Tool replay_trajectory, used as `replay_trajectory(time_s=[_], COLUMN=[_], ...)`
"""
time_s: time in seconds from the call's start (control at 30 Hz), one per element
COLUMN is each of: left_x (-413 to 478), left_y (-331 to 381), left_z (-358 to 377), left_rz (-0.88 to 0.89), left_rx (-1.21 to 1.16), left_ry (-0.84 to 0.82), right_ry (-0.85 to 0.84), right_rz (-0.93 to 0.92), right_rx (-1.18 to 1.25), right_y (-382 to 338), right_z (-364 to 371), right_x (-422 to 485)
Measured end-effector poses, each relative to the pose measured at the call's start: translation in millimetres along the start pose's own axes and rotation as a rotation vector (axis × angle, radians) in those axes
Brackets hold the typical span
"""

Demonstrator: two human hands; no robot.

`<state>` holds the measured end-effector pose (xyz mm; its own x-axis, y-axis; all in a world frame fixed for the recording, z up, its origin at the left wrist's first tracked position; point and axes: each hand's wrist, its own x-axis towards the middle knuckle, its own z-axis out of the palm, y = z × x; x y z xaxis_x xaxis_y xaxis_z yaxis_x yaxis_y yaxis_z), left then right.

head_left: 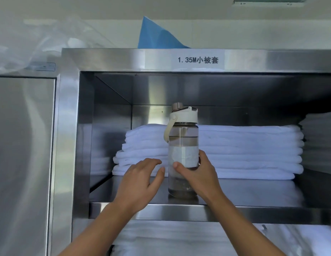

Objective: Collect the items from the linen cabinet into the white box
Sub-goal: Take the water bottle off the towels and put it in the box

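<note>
A tall clear water bottle [183, 143] with a cream lid and carry strap stands upright at the front of the steel linen cabinet's upper shelf [151, 206]. My right hand [197, 174] is wrapped around its lower half, thumb across the front. My left hand [140, 182] hovers just left of the bottle with fingers spread, holding nothing. Behind the bottle lies a stack of folded white linens [244, 152]. The white box is out of view.
A second stack of white linens [319, 137] sits at the right of the same shelf. More white linen [179, 241] fills the shelf below. A blue bag [157, 36] and clear plastic [31, 45] rest on the cabinet top. A closed steel door [22, 154] stands at left.
</note>
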<state>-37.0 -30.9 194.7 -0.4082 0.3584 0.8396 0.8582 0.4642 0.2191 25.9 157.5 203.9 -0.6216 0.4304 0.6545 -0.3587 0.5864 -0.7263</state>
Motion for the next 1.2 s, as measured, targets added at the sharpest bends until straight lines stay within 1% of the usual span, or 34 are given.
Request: replay_trajectory(time_s=[0.13,0.37,0.73,0.9,1.07,1.2], left_x=[0.5,1.6,-32.2,-49.3,-66.1,-85.0], left_y=[-3.5,-6.6,4.0,9.2,22.3,32.4], left_z=[6.9,-4.8,-38.6,-58.0,-67.5,-69.7], left_rz=[0.016,0.042,-0.025,-0.003,0.012,0.03], left_rx=[0.029,0.093,0.116,0.139,0.136,0.085], left_ry=[-0.021,-0.011,-0.001,-0.044,-0.071,-0.092], right_ry=[0.019,0.022,0.058,0.056,0.058,0.067], right_rz=[0.003,0.003,0.023,0.016,-0.021,0.039], right_rx=[0.034,-0.006,-0.088,-0.085,-0.079,-0.052], right_y=[1.9,3.8,-11.6,-36.2,-59.6,-54.8], right_z=[-0.8,0.8,-8.4,-24.9,-39.3,-42.8], right_x=[1.6,4.4,-11.3,-37.1,-81.5,-131.6])
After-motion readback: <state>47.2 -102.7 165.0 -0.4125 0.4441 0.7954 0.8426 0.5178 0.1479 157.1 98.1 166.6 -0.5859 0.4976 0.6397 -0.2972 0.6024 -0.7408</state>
